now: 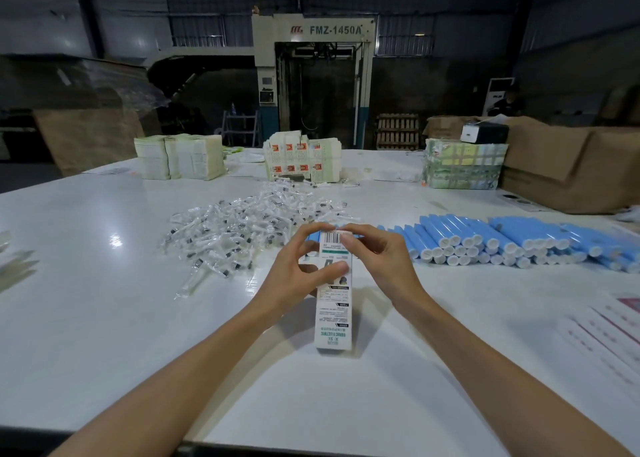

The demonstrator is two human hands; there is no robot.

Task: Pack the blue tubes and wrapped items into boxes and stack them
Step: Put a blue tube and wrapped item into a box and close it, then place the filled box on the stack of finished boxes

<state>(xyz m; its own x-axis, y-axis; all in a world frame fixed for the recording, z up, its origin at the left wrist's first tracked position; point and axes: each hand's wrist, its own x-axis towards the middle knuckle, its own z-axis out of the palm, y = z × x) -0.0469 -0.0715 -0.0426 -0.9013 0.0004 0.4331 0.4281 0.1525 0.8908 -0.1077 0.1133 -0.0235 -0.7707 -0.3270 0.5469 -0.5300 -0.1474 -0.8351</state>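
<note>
Hands [346, 262] pinching box [334, 304] top

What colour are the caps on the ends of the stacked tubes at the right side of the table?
White caps on light blue tubes, clearest in the head view.

A big white worktop [104, 318] is shining under the lights. A heap of small clear wrapped items [242, 228] is lying in the middle of it. A pile of blue tubes [502, 242] with white caps is lying on the right side, near the heap. Far back, white paper stacks [180, 157] are sitting on the left, flat boxes [301, 160] are standing in the middle, and a green bundle [464, 164] is sitting to the right. Brown cardboard boxes [571, 169] are resting just beside the bundle. Printed sheets [609, 332] are lying at the right edge.
</note>
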